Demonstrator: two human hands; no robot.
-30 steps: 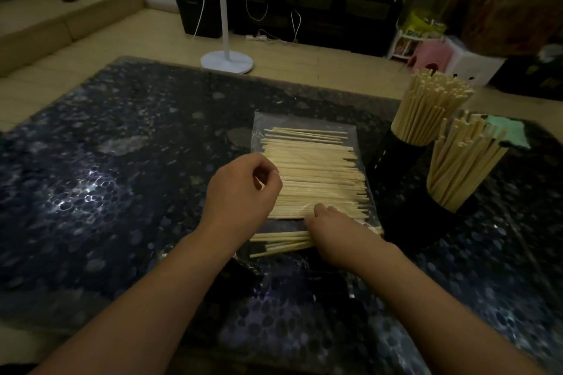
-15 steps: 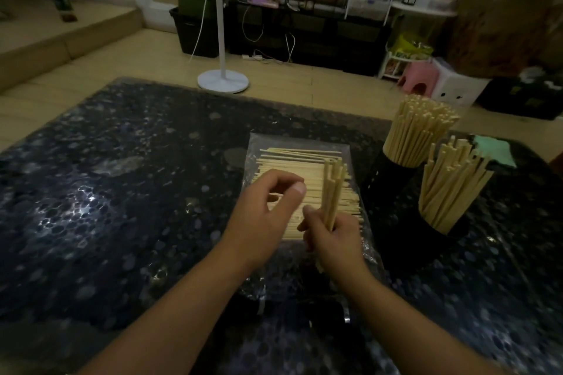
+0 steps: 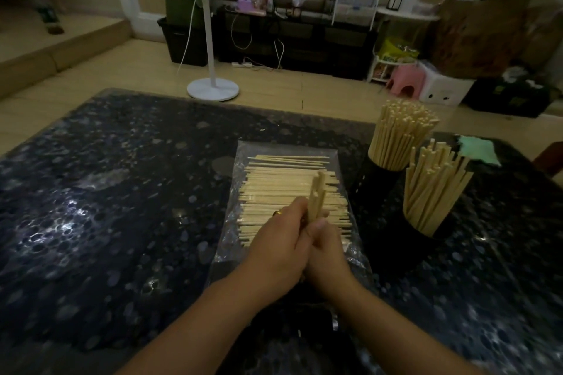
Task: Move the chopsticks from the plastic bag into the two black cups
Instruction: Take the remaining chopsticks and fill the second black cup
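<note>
Right now both hands, left hand (image 3: 278, 248) and right hand (image 3: 326, 248), are pressed together round a small upright bundle (image 3: 316, 195) over the bag (image 3: 292, 149). Square the ends, grip low, then carry right. Far cup (image 3: 384, 167) looks packed; near cup (image 3: 426, 237) has gaps, so drop there, steeply, without knocking it.

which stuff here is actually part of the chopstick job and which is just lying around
Part of the job:
- small bundle of chopsticks, held upright by left hand and right hand
- loose chopsticks on the plastic bag
- far black cup, near black cup, both holding chopsticks

Lying about:
- green cloth
- white stand
- pink stool
</note>
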